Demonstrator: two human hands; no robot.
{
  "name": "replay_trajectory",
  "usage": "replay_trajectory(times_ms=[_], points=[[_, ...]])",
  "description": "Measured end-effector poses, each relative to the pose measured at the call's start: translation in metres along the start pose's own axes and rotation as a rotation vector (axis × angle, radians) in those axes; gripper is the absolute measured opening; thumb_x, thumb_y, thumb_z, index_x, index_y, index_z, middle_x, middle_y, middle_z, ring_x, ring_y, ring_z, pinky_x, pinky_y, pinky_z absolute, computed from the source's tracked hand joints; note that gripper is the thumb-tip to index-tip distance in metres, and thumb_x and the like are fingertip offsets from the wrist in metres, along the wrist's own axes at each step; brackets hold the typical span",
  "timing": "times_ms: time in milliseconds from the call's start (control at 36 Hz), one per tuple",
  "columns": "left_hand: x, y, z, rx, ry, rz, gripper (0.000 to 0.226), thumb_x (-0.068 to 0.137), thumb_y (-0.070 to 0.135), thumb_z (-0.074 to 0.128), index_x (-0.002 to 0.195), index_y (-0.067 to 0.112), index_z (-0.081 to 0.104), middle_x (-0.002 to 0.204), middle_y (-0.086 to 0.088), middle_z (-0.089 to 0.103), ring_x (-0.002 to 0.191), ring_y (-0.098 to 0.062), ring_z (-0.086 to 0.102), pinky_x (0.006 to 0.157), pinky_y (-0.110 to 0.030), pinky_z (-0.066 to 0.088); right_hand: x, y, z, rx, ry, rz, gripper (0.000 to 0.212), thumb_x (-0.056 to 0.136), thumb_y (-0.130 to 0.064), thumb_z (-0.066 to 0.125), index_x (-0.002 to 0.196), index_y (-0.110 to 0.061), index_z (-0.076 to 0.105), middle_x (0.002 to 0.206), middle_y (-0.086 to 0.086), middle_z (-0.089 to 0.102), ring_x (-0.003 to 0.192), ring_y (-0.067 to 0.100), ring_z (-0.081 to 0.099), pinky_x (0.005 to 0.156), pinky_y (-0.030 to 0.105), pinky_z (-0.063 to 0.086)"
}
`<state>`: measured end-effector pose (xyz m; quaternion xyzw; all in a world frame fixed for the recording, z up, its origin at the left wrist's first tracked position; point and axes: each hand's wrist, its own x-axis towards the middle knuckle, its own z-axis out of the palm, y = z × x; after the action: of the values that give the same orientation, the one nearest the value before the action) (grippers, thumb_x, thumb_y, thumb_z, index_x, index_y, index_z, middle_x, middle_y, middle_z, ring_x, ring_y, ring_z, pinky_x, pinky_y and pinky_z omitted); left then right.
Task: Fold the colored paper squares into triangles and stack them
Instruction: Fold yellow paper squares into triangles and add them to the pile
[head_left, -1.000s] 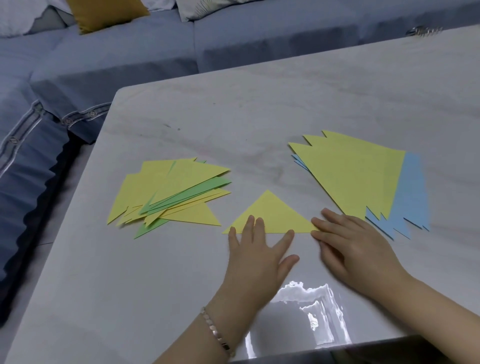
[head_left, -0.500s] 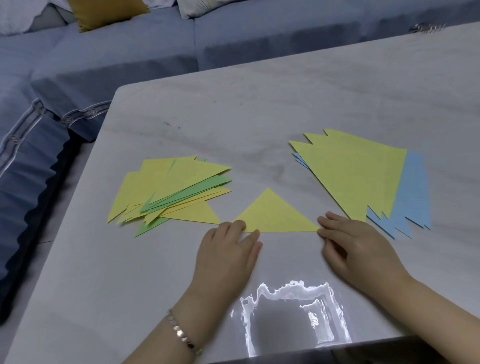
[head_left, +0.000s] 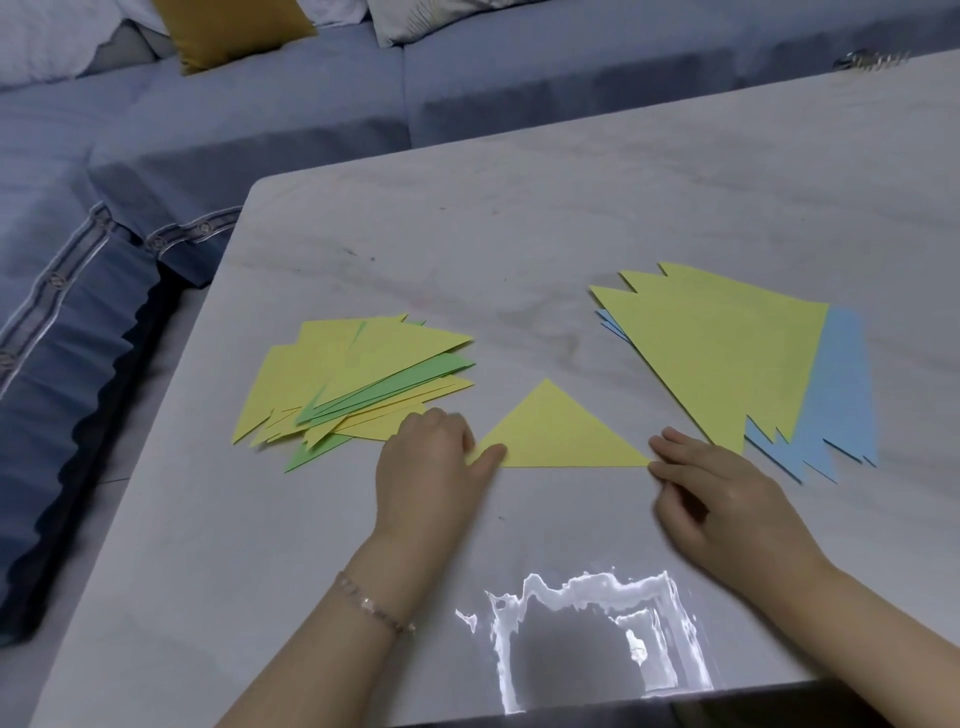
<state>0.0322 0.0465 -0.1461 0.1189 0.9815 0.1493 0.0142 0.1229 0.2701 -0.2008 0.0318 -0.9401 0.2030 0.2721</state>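
**Step in hand (judged):** transfer of the folded triangle (head_left: 556, 436) to the stack of folded triangles (head_left: 358, 379).

**Position of parts.** The folded triangle lies flat on the table (head_left: 571, 208), at the centre, with its long edge nearest the person. The stack lies just to its left. The unfolded squares (head_left: 727, 353), yellow over blue, lie to its right.

**Procedure.**
1. Run a finger along the long edge, so that the crease holds.
2. Lift by one corner and keep both layers together.
3. Lay the piece on the stack, edges aligned.

**Hand pose.**
- Left hand (head_left: 431, 467): fingers curled, thumb lying on the triangle's left corner. Whether it pinches or only presses the corner cannot be told.
- Right hand (head_left: 727, 499): fingers extended and close together, with the tips touching the right corner. It grips nothing.
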Motion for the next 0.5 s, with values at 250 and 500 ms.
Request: replay_trajectory(times_ms=[250, 500], points=[[0.026, 0.01, 0.008, -0.177, -0.27, -0.114, 0.043, 0.071, 0.037, 0.076, 0.1, 0.019, 0.049, 0.091, 0.003, 0.054, 0.088, -0.019, 0.051, 0.062, -0.028, 0.034, 0.008, 0.0, -0.011, 0.042, 0.01, 0.137, 0.035, 0.08, -0.019, 0.043, 0.087, 0.001, 0.071, 0.1, 0.014, 0.07, 0.097, 0.016, 0.055, 0.088, 0.025, 0.039], [0.034, -0.006, -0.021, -0.494, 0.091, -0.063, 0.021, 0.076, 0.015, 0.072, 0.068, 0.011, 0.053, 0.059, 0.003, 0.044, 0.052, -0.012, 0.036, 0.047, -0.018, 0.028, 0.058, 0.023, -0.003, -0.192, -0.35, 0.442, 0.068, 0.089, -0.027, 0.057, 0.143, -0.001, 0.025, 0.146, 0.028, 0.026, 0.138, 0.038, 0.022, 0.109, 0.045, 0.023]])
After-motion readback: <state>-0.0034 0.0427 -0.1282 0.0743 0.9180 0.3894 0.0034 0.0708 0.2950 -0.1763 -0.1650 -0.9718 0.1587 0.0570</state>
